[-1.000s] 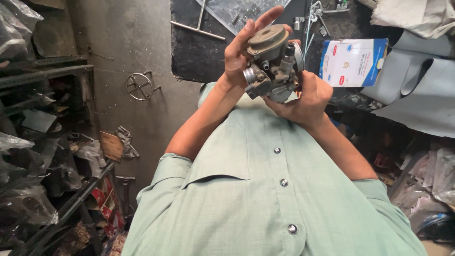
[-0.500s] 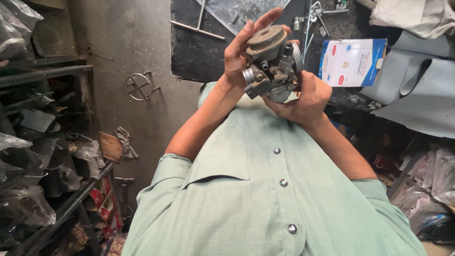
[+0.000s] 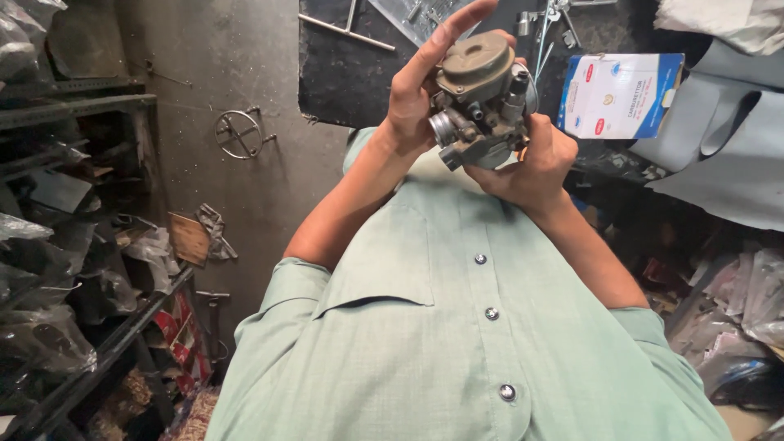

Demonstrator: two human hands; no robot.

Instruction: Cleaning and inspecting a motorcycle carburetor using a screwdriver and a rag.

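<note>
Both hands are up in front of the chest, and between them sits a grimy metal carburetor (image 3: 482, 102), held above the pale green shirt (image 3: 457, 327). The left hand (image 3: 420, 94) presses against the carburetor's left side, palm on the body, fingers stretched upward and mostly straight rather than curled, the longest reaching past the round brownish cap on top. The right hand (image 3: 531, 159) cups it from below and from the right, fingers wrapped around the lower body in a firm clasp. So the part is clamped between the two, clear of any surface. Its short round ports face left, toward the left palm.

Behind the hands, a blue and white printed box (image 3: 621, 94) lies just to the right, near a heap of grey cloth (image 3: 727, 147). A dark board (image 3: 351, 65) carries thin metal rods and loose tools. On the left, metal shelves (image 3: 82, 106) hold plastic-wrapped parts, and a round wire piece (image 3: 237, 135) hangs on the grey wall.
</note>
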